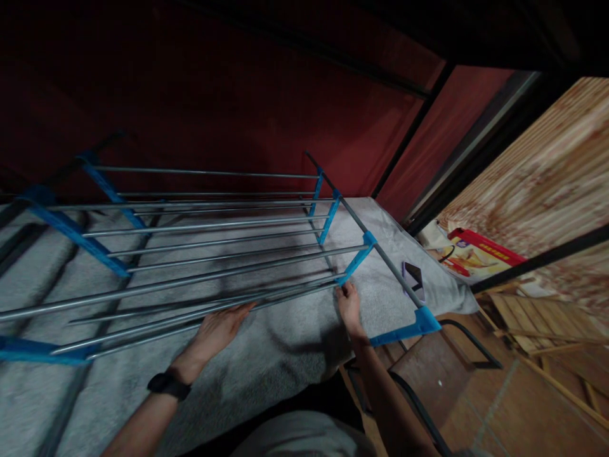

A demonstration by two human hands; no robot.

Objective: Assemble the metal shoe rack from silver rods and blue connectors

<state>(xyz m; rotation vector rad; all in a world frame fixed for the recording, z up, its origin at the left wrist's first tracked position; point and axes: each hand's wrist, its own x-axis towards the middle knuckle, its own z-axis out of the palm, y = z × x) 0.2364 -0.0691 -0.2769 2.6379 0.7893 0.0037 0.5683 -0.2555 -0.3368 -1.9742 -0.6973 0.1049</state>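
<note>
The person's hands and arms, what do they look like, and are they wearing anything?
The left hand and right hand are bare, without gloves. Both forearms show no sleeves. A black band, maybe a watch, circles the left wrist.

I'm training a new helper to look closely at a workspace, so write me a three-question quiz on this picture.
1. Multiple choice: what colour is the bracket beside the right hand?
A) Red
B) Blue
C) Yellow

2. True or false: a dark band is worn on the left wrist.

3. Fill in the gap: the ___ hand is at the metal tubes, partway along them rather than at an end.

Key:
1. B, blue.
2. True.
3. Left: the left hand has its fingers at the nearest tubes, while the other is by the bracket's lower end.
</note>
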